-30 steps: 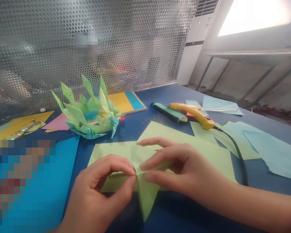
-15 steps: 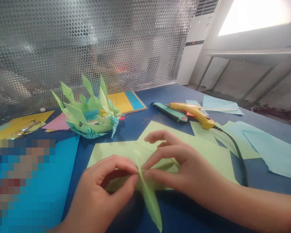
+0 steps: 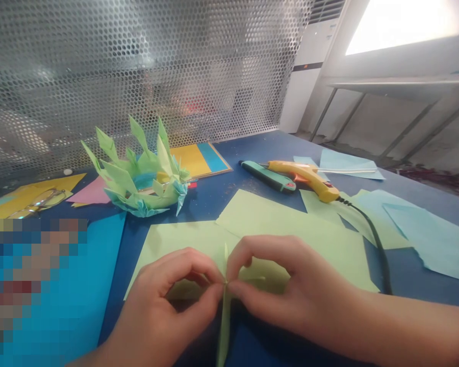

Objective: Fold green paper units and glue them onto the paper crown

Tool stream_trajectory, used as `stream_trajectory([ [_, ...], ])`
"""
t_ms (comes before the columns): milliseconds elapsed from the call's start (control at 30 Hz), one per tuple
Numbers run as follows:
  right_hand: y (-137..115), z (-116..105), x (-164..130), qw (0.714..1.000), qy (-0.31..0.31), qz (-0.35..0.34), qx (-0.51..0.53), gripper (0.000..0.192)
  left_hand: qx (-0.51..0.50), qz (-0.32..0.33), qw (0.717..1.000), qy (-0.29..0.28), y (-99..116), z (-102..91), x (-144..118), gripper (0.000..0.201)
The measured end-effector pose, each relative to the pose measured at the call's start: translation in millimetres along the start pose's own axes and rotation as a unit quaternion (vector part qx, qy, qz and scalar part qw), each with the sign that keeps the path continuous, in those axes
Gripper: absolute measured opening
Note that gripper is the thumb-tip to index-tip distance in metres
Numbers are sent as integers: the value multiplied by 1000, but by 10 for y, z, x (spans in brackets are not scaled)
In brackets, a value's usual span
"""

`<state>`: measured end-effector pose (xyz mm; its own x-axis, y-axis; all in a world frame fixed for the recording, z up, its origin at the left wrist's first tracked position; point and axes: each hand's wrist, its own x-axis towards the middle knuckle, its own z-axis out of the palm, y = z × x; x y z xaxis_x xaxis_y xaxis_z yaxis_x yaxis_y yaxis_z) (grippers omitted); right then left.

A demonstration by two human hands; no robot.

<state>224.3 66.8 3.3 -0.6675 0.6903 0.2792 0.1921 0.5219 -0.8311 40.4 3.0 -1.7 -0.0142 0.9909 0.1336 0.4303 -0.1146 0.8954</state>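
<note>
A narrow folded piece of light green paper (image 3: 224, 326) stands nearly edge-on at the bottom centre. My left hand (image 3: 168, 300) pinches it from the left between thumb and forefinger. From the right, my right hand (image 3: 279, 275) pinches the same spot, its fingertips meeting those of the left. The fingertips hide the middle of the fold; a thin tip shows above them and a longer part hangs below. Under and behind both hands lie flat light green sheets (image 3: 290, 224) on the blue table (image 3: 252, 142).
A green and blue folded-paper crown (image 3: 137, 183) stands at the back left. A yellow glue gun (image 3: 302, 176) with a black cord (image 3: 378, 250) lies beside a green utility knife (image 3: 268, 176). Blue paper scraps (image 3: 436, 229) are at right, eyeglasses (image 3: 42, 201) at left, before a perforated metal panel (image 3: 176, 66).
The green folded paper has turned from showing a broad face to nearly edge-on. My right fingers have come down and closed in on it, and both hands have lowered slightly.
</note>
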Motion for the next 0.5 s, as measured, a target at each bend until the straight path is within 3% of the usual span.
stream_trajectory([
  [133, 13, -1, 9, 1000, -5, 16, -4, 13, -44, -41, 998, -25, -15, 27, 2, 6],
  [233, 22, 2, 4, 999, -14, 33, -1, 16, -73, -54, 995, -37, -28, 34, 8, 18],
  [500, 51, 0, -21, 1000, 22, 11, -19, 22, -14, -42, 999, -24, -16, -17, 26, 6],
])
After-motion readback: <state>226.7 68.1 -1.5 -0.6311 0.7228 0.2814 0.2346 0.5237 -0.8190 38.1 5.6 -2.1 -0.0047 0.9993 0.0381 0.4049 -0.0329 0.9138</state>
